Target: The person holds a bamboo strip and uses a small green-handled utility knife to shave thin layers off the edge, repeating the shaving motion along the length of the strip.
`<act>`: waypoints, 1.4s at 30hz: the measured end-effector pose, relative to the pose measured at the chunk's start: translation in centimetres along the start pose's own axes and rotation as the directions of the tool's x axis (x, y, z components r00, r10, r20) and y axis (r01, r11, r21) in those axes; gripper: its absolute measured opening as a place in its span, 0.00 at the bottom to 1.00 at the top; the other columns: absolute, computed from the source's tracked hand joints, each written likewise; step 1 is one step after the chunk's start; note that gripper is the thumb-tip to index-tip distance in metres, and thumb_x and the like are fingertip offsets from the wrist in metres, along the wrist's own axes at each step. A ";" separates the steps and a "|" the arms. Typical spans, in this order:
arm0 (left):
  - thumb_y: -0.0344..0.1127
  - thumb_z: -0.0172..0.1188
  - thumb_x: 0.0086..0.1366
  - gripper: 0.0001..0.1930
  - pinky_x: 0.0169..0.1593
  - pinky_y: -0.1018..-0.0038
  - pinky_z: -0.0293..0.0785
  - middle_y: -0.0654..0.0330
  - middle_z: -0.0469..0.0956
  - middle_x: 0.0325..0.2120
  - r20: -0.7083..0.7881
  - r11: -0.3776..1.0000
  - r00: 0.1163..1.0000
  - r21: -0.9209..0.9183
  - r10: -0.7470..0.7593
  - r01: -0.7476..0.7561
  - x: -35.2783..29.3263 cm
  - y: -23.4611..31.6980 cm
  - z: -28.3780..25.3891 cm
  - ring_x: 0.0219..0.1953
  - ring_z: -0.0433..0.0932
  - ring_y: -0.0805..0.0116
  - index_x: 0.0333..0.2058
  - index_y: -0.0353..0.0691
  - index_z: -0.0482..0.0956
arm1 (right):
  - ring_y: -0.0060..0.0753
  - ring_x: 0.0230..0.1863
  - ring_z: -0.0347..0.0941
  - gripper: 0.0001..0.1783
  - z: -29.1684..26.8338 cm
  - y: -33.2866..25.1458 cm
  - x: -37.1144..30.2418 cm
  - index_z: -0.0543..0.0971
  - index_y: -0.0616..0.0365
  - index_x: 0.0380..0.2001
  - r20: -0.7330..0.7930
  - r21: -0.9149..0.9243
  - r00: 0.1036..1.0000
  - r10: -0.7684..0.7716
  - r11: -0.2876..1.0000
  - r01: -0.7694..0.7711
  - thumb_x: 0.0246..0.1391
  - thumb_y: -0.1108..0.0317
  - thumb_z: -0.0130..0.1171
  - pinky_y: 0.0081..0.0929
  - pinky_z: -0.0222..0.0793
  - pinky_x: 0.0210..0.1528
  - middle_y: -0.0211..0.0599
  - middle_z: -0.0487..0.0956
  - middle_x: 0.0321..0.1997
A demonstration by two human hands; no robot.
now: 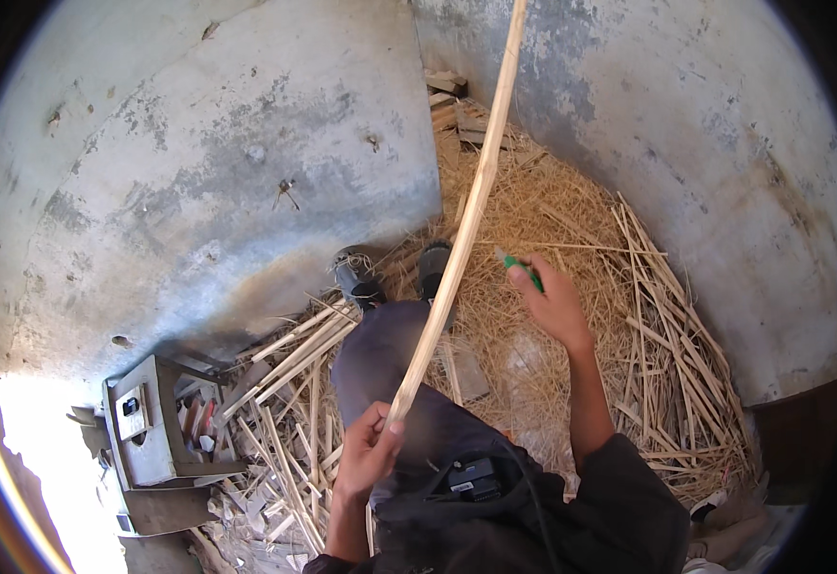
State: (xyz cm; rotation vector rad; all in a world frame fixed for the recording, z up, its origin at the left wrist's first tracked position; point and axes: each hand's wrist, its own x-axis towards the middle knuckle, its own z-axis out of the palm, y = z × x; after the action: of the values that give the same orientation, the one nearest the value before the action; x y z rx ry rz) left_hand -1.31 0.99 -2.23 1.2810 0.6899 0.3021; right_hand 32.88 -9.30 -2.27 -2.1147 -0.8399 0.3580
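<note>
A long pale bamboo strip slants up from my lap past the top edge of the picture. My left hand grips its lower end, fingers wrapped round it. Off to the right of the strip, my right hand is closed on a small green-handled knife. A short grey tip shows at the knife's far end, pointing toward the strip without touching it. Most of the handle is hidden in my fingers.
Straw-like shavings cover the floor ahead. Split strips are heaped along the right wall, and more sticks lie at the left. Beside them stands a worn wooden box stool. Walls close in ahead; bright light enters at lower left.
</note>
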 end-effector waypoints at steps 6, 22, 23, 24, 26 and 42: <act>0.48 0.52 0.80 0.16 0.17 0.85 0.56 0.70 0.66 0.21 0.059 0.995 0.994 -0.011 0.096 -0.096 1.1 0.6 0.5 0.15 0.60 0.85 0.40 0.41 0.71 | 0.30 0.34 0.80 0.21 1.6 -1.8 -2.7 0.81 0.62 0.47 -0.168 0.388 0.916 -0.363 0.830 0.400 0.70 0.53 0.60 0.29 0.73 0.37 0.41 0.83 0.32; 0.38 0.47 0.82 0.11 0.30 0.74 0.62 0.67 0.68 0.22 0.094 0.930 0.960 0.240 0.264 -0.279 1.6 3.8 2.1 0.26 0.64 0.80 0.42 0.36 0.71 | 0.34 0.22 0.78 0.20 4.9 -5.4 -7.0 0.86 0.55 0.45 -0.136 0.154 0.645 -0.752 0.627 0.763 0.57 0.53 0.73 0.31 0.71 0.23 0.32 0.80 0.26; 0.38 0.47 0.82 0.11 0.30 0.74 0.62 0.67 0.68 0.22 0.094 0.930 0.960 0.239 0.264 -0.279 1.5 3.9 2.2 0.26 0.64 0.80 0.42 0.36 0.71 | 0.33 0.21 0.78 0.20 4.9 -5.5 -7.0 0.86 0.55 0.45 -0.147 0.149 0.644 -0.751 0.627 0.765 0.57 0.52 0.73 0.30 0.70 0.22 0.31 0.79 0.25; 0.37 0.48 0.81 0.10 0.29 0.71 0.64 0.62 0.70 0.22 0.079 0.900 0.959 0.332 0.272 -0.283 1.5 4.0 2.3 0.24 0.67 0.75 0.43 0.35 0.71 | 0.33 0.21 0.77 0.20 4.9 -5.6 -7.0 0.87 0.54 0.45 -0.158 0.144 0.643 -0.750 0.626 0.766 0.56 0.52 0.73 0.30 0.70 0.22 0.31 0.79 0.24; 0.36 0.48 0.81 0.10 0.29 0.67 0.65 0.56 0.72 0.21 0.066 0.862 0.957 0.422 0.282 -0.283 1.4 4.5 2.6 0.23 0.70 0.69 0.44 0.34 0.71 | 0.32 0.20 0.77 0.20 4.6 -5.8 -7.0 0.87 0.54 0.44 -0.166 0.110 0.642 -0.749 0.633 0.767 0.56 0.52 0.73 0.30 0.69 0.22 0.30 0.79 0.24; 0.32 0.50 0.79 0.08 0.35 0.50 0.71 0.36 0.77 0.28 -0.010 0.763 0.953 0.602 0.304 -0.237 0.9 4.8 3.6 0.34 0.77 0.26 0.48 0.33 0.70 | 0.31 0.16 0.72 0.21 4.5 -5.6 -6.8 0.88 0.53 0.38 -0.268 -0.080 0.593 -0.759 0.631 0.772 0.56 0.45 0.72 0.29 0.64 0.19 0.27 0.75 0.19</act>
State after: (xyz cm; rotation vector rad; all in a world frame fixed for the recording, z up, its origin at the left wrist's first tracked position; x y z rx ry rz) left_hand 2.42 0.04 2.53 1.9960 0.7164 0.4121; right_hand 23.10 -8.79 -0.96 -1.4967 -1.4504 -0.3826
